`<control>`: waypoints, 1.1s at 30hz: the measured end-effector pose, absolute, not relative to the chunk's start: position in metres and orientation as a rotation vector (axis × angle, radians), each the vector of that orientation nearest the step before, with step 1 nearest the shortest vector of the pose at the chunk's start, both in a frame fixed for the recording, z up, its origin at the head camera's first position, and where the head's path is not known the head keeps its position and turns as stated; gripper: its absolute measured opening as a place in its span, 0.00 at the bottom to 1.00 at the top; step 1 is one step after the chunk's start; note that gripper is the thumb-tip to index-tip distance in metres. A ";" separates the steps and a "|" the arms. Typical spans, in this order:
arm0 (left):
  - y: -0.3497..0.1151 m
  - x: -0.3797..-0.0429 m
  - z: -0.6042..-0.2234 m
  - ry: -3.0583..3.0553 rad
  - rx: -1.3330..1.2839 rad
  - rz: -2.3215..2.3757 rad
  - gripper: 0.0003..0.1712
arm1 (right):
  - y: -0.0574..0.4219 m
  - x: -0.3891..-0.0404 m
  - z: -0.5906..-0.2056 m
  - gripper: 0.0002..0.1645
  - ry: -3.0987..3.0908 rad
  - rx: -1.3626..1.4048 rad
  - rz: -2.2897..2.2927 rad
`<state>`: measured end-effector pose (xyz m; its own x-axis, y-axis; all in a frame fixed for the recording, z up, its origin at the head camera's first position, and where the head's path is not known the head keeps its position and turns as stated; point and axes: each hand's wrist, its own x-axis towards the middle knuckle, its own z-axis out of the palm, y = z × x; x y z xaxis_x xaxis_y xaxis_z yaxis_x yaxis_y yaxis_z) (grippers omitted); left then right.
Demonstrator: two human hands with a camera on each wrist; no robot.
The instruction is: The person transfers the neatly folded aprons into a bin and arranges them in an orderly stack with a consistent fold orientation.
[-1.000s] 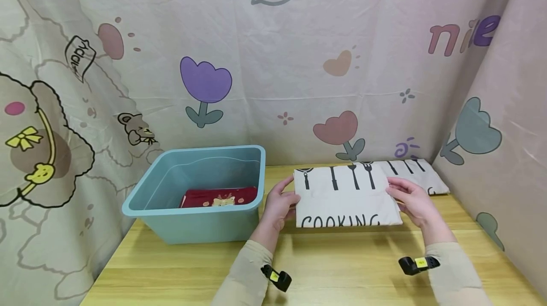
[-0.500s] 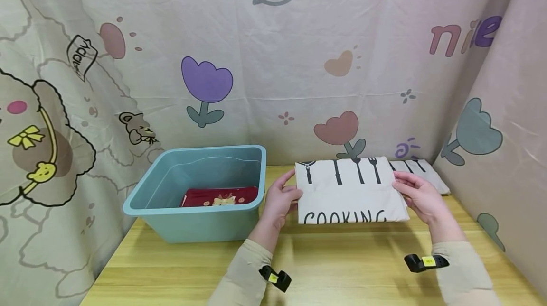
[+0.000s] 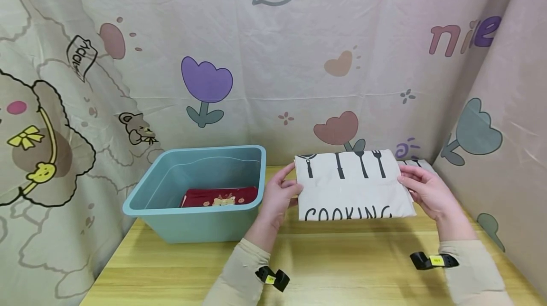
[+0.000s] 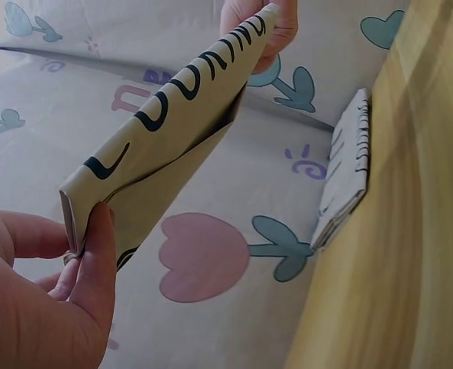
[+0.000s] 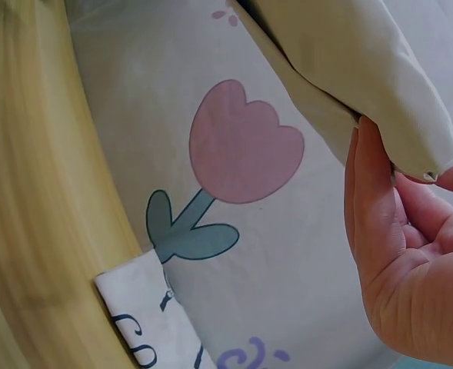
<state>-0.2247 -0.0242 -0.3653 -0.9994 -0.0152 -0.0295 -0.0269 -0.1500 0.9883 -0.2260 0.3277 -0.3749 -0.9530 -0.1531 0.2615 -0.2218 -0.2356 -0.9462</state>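
Note:
A folded white cloth [image 3: 350,191] with black utensil prints and the word COOKING is held up above the table between both hands. My left hand [image 3: 278,197] pinches its left edge, thumb on one face and fingers on the other, as the left wrist view also shows. On the opposite edge my right hand [image 3: 429,192] grips the cloth in the same way; in the right wrist view its fingers [image 5: 376,192] lie along the underside. Behind it, partly hidden, a second folded white cloth [image 4: 345,169] with black print lies on the table.
A blue plastic bin [image 3: 196,225] stands on the left of the wooden table [image 3: 342,263]. Inside it lies a folded red cloth [image 3: 220,197] with an animal print. A patterned curtain [image 3: 273,59] closes off the back and both sides.
The held cloth has risen a little and shifted slightly right, covering more of the cloth behind. My right hand has moved right and slightly up; my left hand has barely moved.

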 end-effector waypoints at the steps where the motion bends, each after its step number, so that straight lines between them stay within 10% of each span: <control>1: -0.025 -0.224 -0.363 2.039 -0.052 2.379 0.35 | 0.327 -0.225 -0.373 0.23 -1.911 0.470 2.392; 33: -0.085 -0.213 -0.324 2.170 0.055 2.366 0.34 | 0.270 -0.223 -0.342 0.18 -1.944 0.490 2.311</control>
<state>-0.2129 -0.0854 -0.3242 -0.9970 -0.0278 0.0721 0.0742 -0.0849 0.9936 -0.2227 0.2697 -0.3421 -0.9453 -0.1415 0.2938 -0.2652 -0.1904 -0.9452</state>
